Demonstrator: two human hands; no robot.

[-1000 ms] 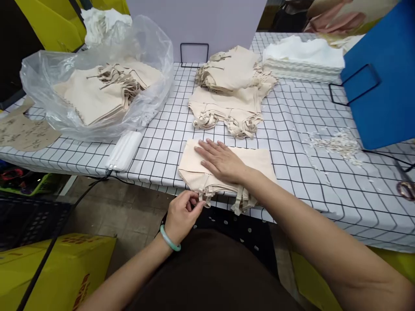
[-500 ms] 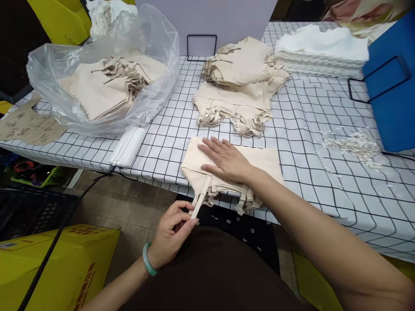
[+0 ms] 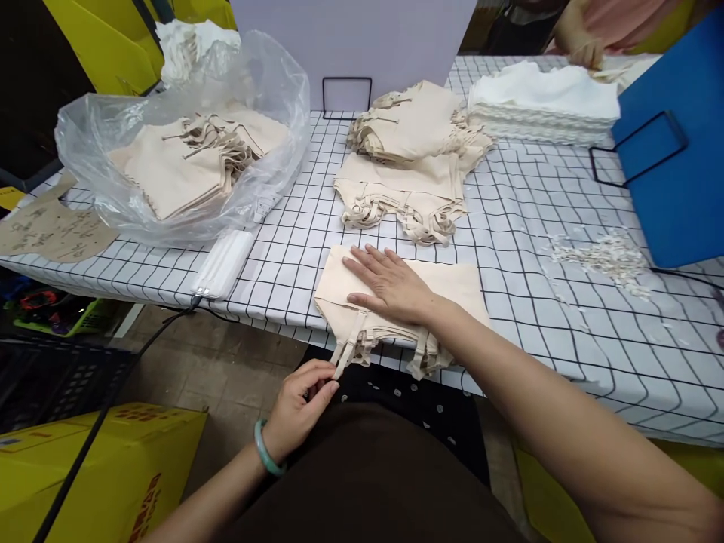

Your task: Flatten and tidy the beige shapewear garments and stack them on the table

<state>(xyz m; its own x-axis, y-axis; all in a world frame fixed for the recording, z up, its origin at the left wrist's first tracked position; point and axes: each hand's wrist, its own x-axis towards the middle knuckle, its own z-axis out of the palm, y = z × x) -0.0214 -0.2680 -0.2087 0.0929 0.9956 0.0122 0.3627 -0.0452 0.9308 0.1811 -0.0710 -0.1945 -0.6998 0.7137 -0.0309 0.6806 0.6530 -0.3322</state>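
A stack of beige strapped garments, perhaps camisoles (image 3: 455,290), lies at the table's near edge with its straps hanging toward me. My right hand (image 3: 393,285) rests flat on top of the stack, fingers spread. Just off the edge, my left hand (image 3: 308,396), with a green bangle on the wrist, pinches a beige shoulder strap (image 3: 354,335) between thumb and fingers. Behind the stack sits a second pile of beige garments (image 3: 404,177) with looped straps, topped by a bunched pile (image 3: 424,113).
A clear plastic bag (image 3: 288,136) holds more beige garments. Beside it are a white power strip (image 3: 223,264) and a brown paper pattern (image 3: 62,226). To the right stand white fabric stacks (image 3: 543,98), a blue panel (image 3: 673,158) and white scraps (image 3: 608,256). Another person's hand (image 3: 587,51) shows behind.
The view has shifted slightly. My left hand stays pinched on the strap, which is drawn in closer to the stack. The other person's hand has come into view at the back.
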